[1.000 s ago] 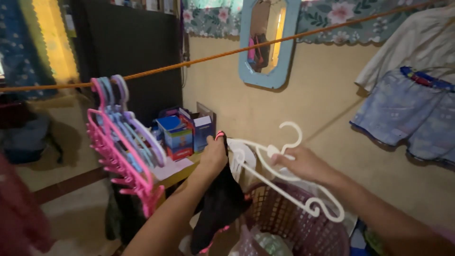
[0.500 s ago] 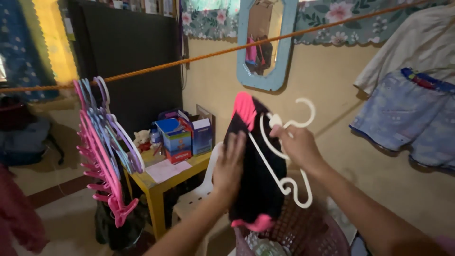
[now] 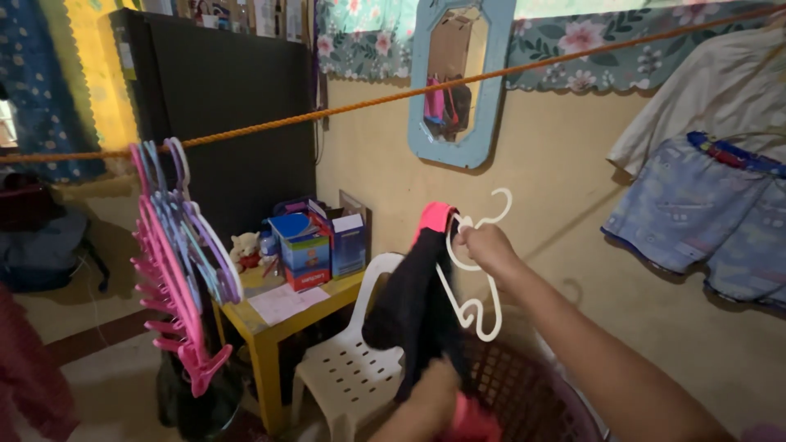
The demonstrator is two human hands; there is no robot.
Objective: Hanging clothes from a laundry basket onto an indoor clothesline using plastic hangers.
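- The right hand (image 3: 483, 244) is clenched around a thin white plastic hanger (image 3: 475, 274) with curled ends, just under its hook.
- A black soft garment (image 3: 417, 307) with pink trim hangs from the hanger, over a woven plastic basket (image 3: 532, 393).
- The left hand (image 3: 430, 401) grasps the lower part of the garment.
- To the left, pink and purple hangers (image 3: 176, 245) hang on an orange twisted rope (image 3: 360, 102).
- A white perforated chair (image 3: 348, 368) stands beside the yellow worktop (image 3: 270, 315), which carries boxes (image 3: 315, 241).
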